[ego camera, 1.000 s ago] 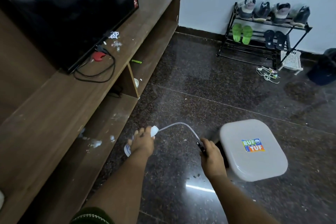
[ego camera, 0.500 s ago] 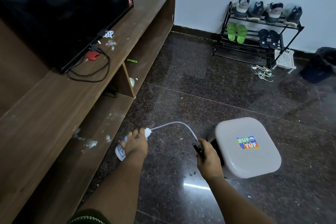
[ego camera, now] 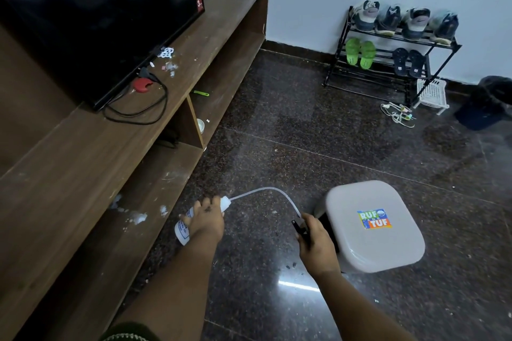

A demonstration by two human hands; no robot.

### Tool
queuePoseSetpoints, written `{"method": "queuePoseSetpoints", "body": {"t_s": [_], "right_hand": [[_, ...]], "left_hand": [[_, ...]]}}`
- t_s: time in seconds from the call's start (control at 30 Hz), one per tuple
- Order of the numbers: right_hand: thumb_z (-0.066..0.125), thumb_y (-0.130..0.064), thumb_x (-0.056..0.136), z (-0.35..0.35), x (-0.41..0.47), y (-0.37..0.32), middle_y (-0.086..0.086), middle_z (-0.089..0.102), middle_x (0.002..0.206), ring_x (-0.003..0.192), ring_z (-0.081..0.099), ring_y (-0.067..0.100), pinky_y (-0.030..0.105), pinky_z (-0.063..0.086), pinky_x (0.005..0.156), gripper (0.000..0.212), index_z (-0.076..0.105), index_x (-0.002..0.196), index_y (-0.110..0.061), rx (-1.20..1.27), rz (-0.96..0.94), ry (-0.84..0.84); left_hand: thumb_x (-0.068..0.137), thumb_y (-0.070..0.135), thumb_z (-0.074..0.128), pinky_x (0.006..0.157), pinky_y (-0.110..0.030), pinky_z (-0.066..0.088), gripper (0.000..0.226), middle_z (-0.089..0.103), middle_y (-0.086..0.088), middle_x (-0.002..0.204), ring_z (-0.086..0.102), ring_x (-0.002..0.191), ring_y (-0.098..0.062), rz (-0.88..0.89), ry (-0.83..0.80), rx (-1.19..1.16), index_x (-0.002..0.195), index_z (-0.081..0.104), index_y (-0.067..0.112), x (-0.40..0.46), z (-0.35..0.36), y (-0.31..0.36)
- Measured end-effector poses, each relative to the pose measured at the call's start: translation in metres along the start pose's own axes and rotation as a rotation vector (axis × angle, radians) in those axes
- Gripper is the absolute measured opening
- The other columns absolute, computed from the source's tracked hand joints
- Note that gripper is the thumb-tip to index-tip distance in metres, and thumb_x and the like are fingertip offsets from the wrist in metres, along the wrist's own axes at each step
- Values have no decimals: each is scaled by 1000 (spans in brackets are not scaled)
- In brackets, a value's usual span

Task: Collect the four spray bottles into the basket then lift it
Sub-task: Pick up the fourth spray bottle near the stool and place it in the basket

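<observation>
My left hand (ego camera: 206,216) grips a white spray bottle (ego camera: 183,227) with a printed label, held tilted over the floor beside the wooden unit's lower shelf. A thin clear tube (ego camera: 266,192) arcs from the bottle's neck to a black spray head (ego camera: 300,227), which my right hand (ego camera: 314,241) holds. A small white slatted basket (ego camera: 430,93) stands far off by the shoe rack. No other spray bottles are in view.
A beige plastic stool (ego camera: 374,225) with a sticker stands just right of my right hand. A long wooden TV unit (ego camera: 83,160) with a television (ego camera: 91,16) runs along the left. A black shoe rack (ego camera: 393,55), loose cables (ego camera: 399,116) and a dark bin (ego camera: 490,102) line the far wall.
Both hands have drifted slightly left and down with the bottle and spray head; the view has shifted a little. The grips are unchanged.
</observation>
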State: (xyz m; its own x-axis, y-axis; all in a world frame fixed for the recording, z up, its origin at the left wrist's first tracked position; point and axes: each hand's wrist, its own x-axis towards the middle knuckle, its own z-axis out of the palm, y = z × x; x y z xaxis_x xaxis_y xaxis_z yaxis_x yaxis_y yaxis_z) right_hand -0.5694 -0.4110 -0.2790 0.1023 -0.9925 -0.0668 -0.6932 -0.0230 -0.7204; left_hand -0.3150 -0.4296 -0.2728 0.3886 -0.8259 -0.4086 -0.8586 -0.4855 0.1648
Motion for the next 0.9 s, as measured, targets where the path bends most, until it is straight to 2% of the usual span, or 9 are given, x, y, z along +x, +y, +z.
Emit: {"method": "queuePoseSetpoints", "body": {"t_s": [0.13, 0.27, 0.4, 0.47, 0.7, 0.9], "right_hand": [[59, -8, 83, -1, -2, 2, -3, 62, 113, 105, 60, 18, 27, 47, 90, 45, 50, 125, -23, -4, 21, -2], [59, -7, 84, -1, -1, -1, 1, 62, 115, 105, 59, 19, 22, 42, 90, 44, 52, 126, -17, -21, 34, -19], [58, -7, 84, -1, -2, -2, 3, 62, 112, 100, 61, 24, 37, 50, 90, 42, 52, 124, -16, -8, 18, -24], [58, -7, 84, -1, -3, -3, 3, 62, 111, 99, 61, 24, 39, 51, 89, 42, 52, 124, -17, -6, 15, -21], [58, -5, 82, 0, 2, -8, 0, 61, 112, 102, 59, 21, 33, 49, 90, 44, 51, 123, -19, -7, 36, -4], [58, -7, 85, 1, 2, -16, 4, 61, 111, 102, 60, 23, 29, 46, 89, 40, 53, 123, -16, -37, 21, -54]], "left_hand": [[98, 17, 41, 109, -68, 16, 45, 36, -2, 144, 24, 136, -27, -1, -23, 8, 141, 30, 27, -2, -1, 1], [98, 15, 42, 108, -67, 20, 45, 38, -3, 142, 26, 133, -26, 5, -19, 18, 140, 31, 28, -3, -2, 0], [97, 16, 43, 107, -65, 23, 46, 39, -2, 141, 28, 131, -26, 11, -4, 13, 140, 31, 28, 2, -2, -1], [97, 17, 44, 106, -64, 26, 46, 39, -2, 141, 29, 130, -26, 7, 2, 11, 139, 32, 27, 5, -3, -2], [96, 19, 47, 104, -62, 30, 48, 40, -1, 142, 29, 130, -26, 7, 12, 0, 140, 31, 28, 4, 0, -13], [97, 23, 47, 103, -65, 31, 44, 41, -1, 139, 29, 130, -26, 15, 4, -38, 139, 34, 28, 2, 0, -16]]}}
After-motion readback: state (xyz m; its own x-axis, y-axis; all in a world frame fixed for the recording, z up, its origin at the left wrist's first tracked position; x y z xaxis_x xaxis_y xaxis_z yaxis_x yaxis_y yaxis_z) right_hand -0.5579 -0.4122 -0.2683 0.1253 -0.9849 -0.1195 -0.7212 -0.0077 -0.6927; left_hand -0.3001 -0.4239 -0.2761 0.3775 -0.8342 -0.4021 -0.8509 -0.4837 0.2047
